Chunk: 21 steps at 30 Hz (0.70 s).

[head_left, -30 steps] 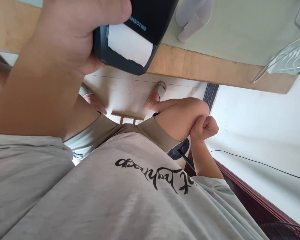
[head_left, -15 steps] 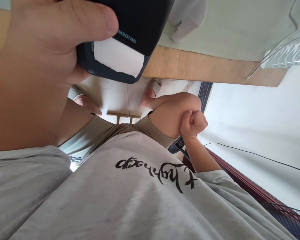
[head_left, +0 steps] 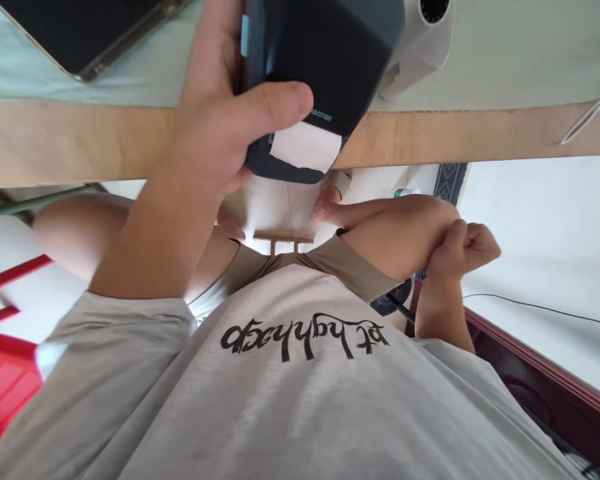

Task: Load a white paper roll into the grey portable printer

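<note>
The left hand (head_left: 230, 127) is gripping a black label printer (head_left: 315, 73) over the surface (head_left: 480, 133) edge, while the right hand (head_left: 463, 250) is resting clenched, empty, against the knee (head_left: 405, 233).

Bright daylight, soft shadows; nearest edges perhaps slightly blurred.

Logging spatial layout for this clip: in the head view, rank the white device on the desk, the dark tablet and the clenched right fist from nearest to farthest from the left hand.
From the left hand, which grips the black printer:
1. White device, on the desk behind the printer.
2. Dark tablet, at the upper left on the desk.
3. Right fist, low by the knee.
</note>
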Tool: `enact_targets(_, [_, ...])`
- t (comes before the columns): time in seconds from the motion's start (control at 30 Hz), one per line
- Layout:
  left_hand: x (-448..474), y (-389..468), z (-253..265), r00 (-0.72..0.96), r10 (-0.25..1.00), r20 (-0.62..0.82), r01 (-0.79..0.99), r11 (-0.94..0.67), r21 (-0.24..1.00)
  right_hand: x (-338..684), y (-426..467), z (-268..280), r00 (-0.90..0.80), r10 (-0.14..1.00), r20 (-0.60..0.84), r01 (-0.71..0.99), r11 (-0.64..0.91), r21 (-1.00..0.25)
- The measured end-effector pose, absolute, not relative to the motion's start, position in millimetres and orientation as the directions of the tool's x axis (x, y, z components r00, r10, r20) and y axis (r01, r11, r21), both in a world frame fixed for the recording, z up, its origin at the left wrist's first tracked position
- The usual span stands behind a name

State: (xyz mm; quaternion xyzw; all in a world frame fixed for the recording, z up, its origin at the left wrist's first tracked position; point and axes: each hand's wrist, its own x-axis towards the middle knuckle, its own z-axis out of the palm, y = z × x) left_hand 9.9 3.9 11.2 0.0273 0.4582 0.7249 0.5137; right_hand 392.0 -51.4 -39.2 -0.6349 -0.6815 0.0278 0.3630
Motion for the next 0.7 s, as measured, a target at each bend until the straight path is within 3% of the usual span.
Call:
enact_targets(0.23, [20.5, 5.2, 19.5, -0.572, 0.789, -0.225, -0.531, -0.147, 0.835, 345.9, -31.3, -0.6, -0.169, 0.783, 0.599, 0.621, 0.556, -0.552])
enact_targets(0.37, [19.8, 6.0, 12.8, -0.550, 0.826, -0.123, -0.443, -0.164, 0.881, 274.6, 17.8, 40.2, -0.399, 0.566, 0.721, 0.389, 0.817, -0.426])
enact_targets(0.47, [9.9, 3.6, 7.4, -0.226, 0.974, 0.003, -0.432, -0.103, 0.896, 222.5, 46.3, 59.8, -0.541, 0.456, 0.707, 0.303, 0.890, -0.342])
enact_targets(0.53, [4.2, 0.0, 6.0, -0.001, 0.994, 0.111, -0.464, -0.099, 0.880, 199.6, 53.0, 61.8, -0.619, 0.407, 0.671, 0.267, 0.913, -0.307])
enact_targets(0.63, [4.3, -5.5, 7.3, -0.093, 0.990, 0.104, -0.539, -0.138, 0.831, 186.4, 49.8, 55.3, -0.620, 0.390, 0.680, 0.231, 0.920, -0.317])
enact_targets(0.7, [7.7, -6.7, 8.9, -0.164, 0.986, 0.037, -0.543, -0.122, 0.831, 186.1, 45.3, 53.0, -0.644, 0.463, 0.609, 0.294, 0.885, -0.361])
